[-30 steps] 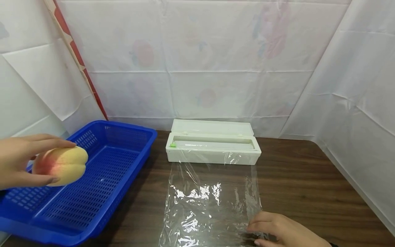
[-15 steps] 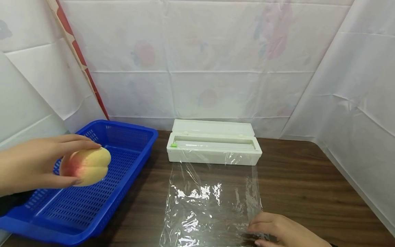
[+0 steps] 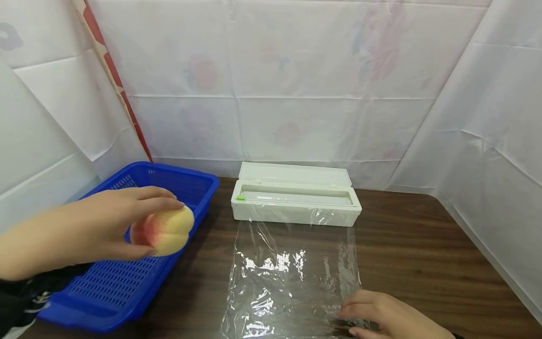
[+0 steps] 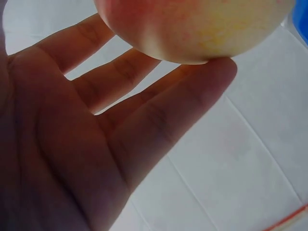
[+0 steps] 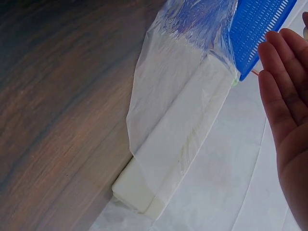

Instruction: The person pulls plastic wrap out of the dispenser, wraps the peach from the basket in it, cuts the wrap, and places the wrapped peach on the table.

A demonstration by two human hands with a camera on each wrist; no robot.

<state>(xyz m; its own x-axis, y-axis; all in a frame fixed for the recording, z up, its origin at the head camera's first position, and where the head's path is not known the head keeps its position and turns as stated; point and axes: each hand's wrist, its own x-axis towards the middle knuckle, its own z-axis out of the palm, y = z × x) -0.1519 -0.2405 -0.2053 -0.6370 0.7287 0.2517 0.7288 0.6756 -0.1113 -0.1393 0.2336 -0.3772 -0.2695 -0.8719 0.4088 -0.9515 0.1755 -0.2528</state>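
My left hand point(image 3: 123, 221) grips a yellow peach point(image 3: 169, 230) with a red blush, thumb below and fingers along its top in the head view. The peach is over the right side of a blue basket point(image 3: 114, 282). In the left wrist view the fingertips press against the underside of the peach point(image 4: 202, 29). A sheet of cling film point(image 3: 292, 282) lies pulled out across the table from a white cling film dispenser point(image 3: 296, 214) whose lid stands up. At the film's near right corner, my right hand point(image 3: 381, 313) rests on it with relaxed fingers.
The brown wood table point(image 3: 423, 245) runs back to a white patterned sheet point(image 3: 296, 70) hung behind it, with more sheeting at both sides. A green slider point(image 3: 241, 197) sits at the dispenser's left end.
My left hand has carried the peach rightward over the basket, from its left side to near its right rim. The right hand stays at the film's corner. The head view has shifted slightly.
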